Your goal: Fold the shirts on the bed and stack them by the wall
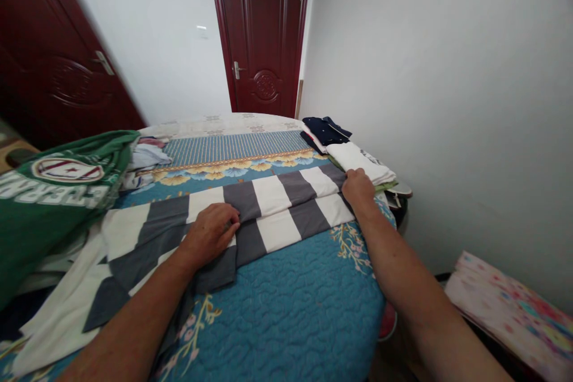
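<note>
A grey and white striped shirt [273,196] lies across the bed in a long, partly folded strip. My left hand [215,228] rests on its middle, fingers curled at a fold; whether they pinch the cloth is hard to make out. At the strip's right end, my right hand [358,186] has its fingers closed on the shirt's edge. The shirt's white and grey part spreads out loosely at the lower left, partly under my left forearm.
A green garment [67,191] is heaped at the left beside other clothes. Folded white [358,162] and navy [326,131] garments sit at the bed's far right edge. The blue quilt [286,310] covers the bed. A pink patterned box [505,310] stands lower right.
</note>
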`<move>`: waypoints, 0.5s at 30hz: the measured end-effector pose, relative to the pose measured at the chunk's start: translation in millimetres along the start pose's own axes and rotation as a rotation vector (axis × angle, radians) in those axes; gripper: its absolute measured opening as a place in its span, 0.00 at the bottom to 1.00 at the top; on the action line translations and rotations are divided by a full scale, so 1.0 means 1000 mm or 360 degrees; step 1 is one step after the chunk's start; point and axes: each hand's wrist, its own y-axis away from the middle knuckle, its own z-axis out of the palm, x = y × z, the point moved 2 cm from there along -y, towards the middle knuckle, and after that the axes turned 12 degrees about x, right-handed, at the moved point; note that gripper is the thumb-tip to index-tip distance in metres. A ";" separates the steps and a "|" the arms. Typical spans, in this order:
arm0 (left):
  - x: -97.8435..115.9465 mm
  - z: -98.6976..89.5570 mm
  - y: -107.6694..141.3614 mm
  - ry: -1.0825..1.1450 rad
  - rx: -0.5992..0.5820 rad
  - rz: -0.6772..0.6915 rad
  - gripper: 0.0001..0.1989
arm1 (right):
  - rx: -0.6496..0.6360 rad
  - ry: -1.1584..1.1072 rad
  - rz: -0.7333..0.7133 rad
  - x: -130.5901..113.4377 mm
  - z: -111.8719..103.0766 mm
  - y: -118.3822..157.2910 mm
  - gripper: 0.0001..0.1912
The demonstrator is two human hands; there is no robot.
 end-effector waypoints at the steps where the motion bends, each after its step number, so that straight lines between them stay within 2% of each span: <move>1: 0.000 0.000 0.000 -0.0033 -0.0015 0.0016 0.10 | 0.0067 0.0000 -0.0034 -0.003 -0.002 0.001 0.20; 4: -0.007 -0.001 0.000 -0.0179 -0.0006 -0.0036 0.15 | 0.0158 -0.0170 -0.0268 -0.021 -0.003 0.007 0.20; 7: -0.024 -0.002 0.004 -0.0434 -0.0016 -0.0229 0.22 | -0.0046 -0.0415 -0.0630 -0.045 0.004 0.017 0.21; 9: -0.039 -0.001 0.009 -0.0602 -0.0099 -0.0412 0.27 | -0.0222 -0.0439 -0.0753 -0.055 0.011 0.022 0.22; 11: -0.054 -0.001 0.014 -0.0710 -0.0198 -0.0585 0.33 | -0.0309 -0.0328 -0.0679 -0.055 0.016 0.022 0.23; 14: -0.070 -0.007 0.017 -0.0777 -0.0263 -0.0799 0.42 | -0.0314 -0.0143 -0.0416 -0.041 0.021 0.018 0.23; 15: -0.074 -0.010 0.018 -0.0772 -0.0269 -0.0843 0.42 | -0.0307 -0.0110 -0.0352 -0.036 0.022 0.016 0.24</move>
